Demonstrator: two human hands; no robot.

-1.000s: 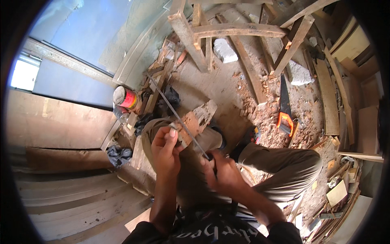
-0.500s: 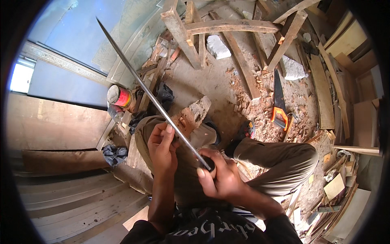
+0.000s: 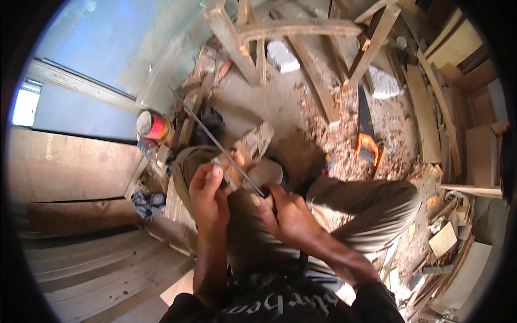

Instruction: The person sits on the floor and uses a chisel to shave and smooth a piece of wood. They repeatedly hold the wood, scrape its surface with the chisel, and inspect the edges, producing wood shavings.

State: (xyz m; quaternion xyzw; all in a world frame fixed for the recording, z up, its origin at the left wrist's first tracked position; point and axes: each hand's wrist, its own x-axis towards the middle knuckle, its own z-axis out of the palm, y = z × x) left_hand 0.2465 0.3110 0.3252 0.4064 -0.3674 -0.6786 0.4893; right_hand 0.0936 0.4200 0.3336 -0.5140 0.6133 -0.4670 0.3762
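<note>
My right hand (image 3: 285, 212) is wrapped round the handle end of a long, thin metal blade (image 3: 215, 141), seen nearly edge-on. It slants up and left from my fist, tapering to its far tip. My left hand (image 3: 211, 196) is closed in a pinch beside the blade, apart from it. Something small and greyish shows at its fingertips, too blurred to name. Beyond the blade, by my left knee, is a rough wooden block (image 3: 257, 141). The handle is mostly hidden in my right fist.
An orange-handled handsaw (image 3: 366, 129) lies among wood chips at right. A wooden trestle (image 3: 301, 29) and white blocks (image 3: 283, 56) stand ahead. At left are a red-labelled can (image 3: 153, 126) and a black plastic bag (image 3: 148, 204). Wood scraps (image 3: 442, 244) are piled at the right.
The blade has dropped lower and away from me, its tip now further down. My left hand has come off the blade. My right hand has moved slightly up and still grips the handle.
</note>
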